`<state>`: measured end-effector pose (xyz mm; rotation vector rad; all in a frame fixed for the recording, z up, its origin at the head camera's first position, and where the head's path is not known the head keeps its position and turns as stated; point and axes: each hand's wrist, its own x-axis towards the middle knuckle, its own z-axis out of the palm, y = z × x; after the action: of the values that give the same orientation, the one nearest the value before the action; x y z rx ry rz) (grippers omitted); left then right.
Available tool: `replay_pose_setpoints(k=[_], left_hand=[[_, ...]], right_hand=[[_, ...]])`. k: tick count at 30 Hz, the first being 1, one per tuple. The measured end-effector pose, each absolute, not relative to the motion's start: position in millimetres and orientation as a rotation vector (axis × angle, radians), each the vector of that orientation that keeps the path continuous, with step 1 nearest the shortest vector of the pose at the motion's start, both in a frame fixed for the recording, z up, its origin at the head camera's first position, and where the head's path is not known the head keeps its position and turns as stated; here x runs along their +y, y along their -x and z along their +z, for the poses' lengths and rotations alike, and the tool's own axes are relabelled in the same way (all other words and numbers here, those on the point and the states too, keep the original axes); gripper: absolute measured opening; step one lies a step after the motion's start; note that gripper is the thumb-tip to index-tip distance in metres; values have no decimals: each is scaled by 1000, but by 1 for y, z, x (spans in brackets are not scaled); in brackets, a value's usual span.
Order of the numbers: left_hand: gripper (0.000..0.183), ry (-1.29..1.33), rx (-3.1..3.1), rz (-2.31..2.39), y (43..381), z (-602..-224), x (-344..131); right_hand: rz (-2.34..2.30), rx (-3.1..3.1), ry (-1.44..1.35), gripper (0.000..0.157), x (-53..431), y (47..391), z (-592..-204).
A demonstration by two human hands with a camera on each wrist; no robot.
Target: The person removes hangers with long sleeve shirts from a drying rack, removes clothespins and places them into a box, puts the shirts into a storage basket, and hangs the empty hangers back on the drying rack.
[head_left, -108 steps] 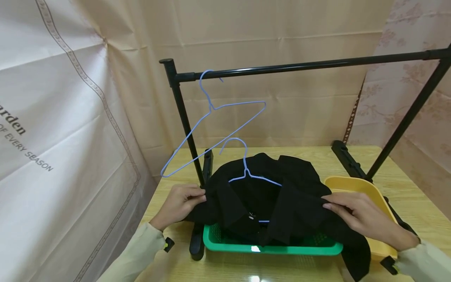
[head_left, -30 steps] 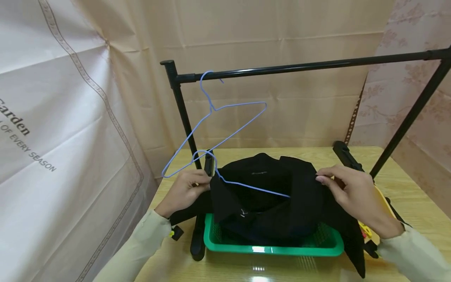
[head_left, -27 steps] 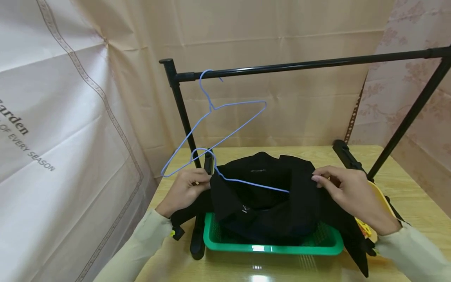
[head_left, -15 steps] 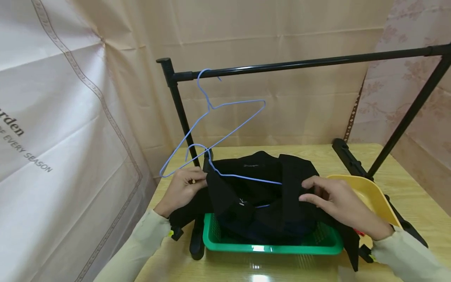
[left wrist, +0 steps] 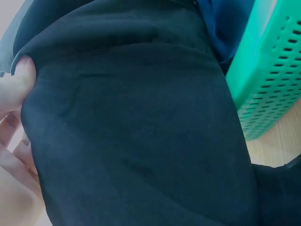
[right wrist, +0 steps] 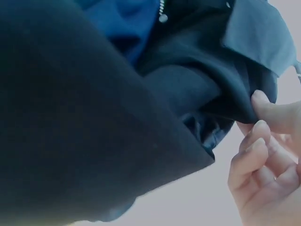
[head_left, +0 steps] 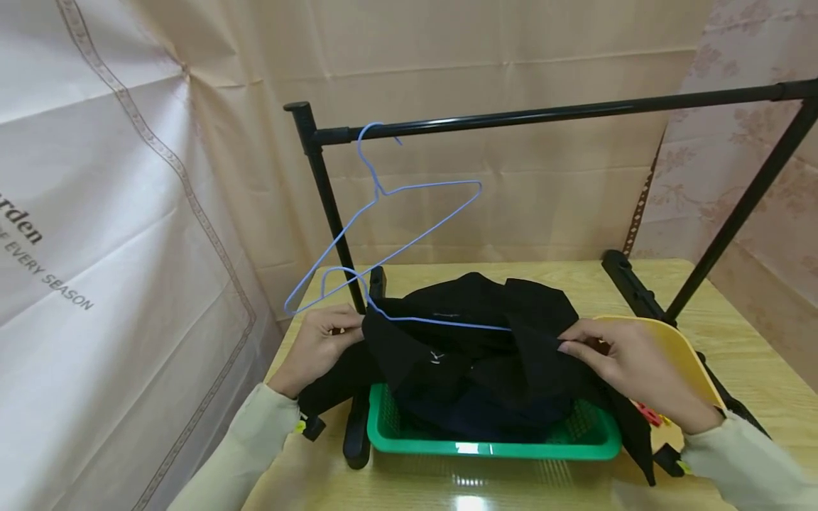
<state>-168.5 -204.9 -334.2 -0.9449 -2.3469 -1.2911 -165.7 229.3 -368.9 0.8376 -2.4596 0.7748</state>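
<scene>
A black collared jacket (head_left: 543,305) lies bunched over a green basket (head_left: 492,449), its sleeves hanging out on both sides. Inside its neck opening sits a blue wire hanger (head_left: 441,323), hook tipped to the left; the hanger's ends are hidden under the cloth. My left hand (head_left: 316,351) pinches the left shoulder edge beside that hook, and the left wrist view shows the thumb (left wrist: 24,77) on the fabric. On the other side, my right hand (head_left: 629,358) pinches the jacket's right front between thumb and fingers. A metal zipper (right wrist: 162,9) shows in the right wrist view.
A second blue hanger (head_left: 441,186) hangs bare on the black rack's bar (head_left: 556,113), just above the jacket. A yellow tray (head_left: 671,341) with a red item (head_left: 648,414) stands at right, partly behind my right hand. The rack's left foot (head_left: 356,440) lies beside the basket.
The hanger in the jacket has shifted left and tipped over, its left arm now under the cloth. My right hand moved left, loosened half a second ago, and pinches the jacket again.
</scene>
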Motion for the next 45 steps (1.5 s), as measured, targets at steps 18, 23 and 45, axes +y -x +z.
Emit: replay_pose_setpoints(k=[18,23,45], left_hand=[[15,935,-2353,-1236,168,-334,-197],[15,908,-2360,-1190,172,-338,-199],[16,963,-2355,-1259,161,-331,-198]], right_hand=[[850,-2433,-883,37,208,166,-389],[866,-2413,-900,47,209,158,-376],[835,-2356,-875,15,202,169,-380]])
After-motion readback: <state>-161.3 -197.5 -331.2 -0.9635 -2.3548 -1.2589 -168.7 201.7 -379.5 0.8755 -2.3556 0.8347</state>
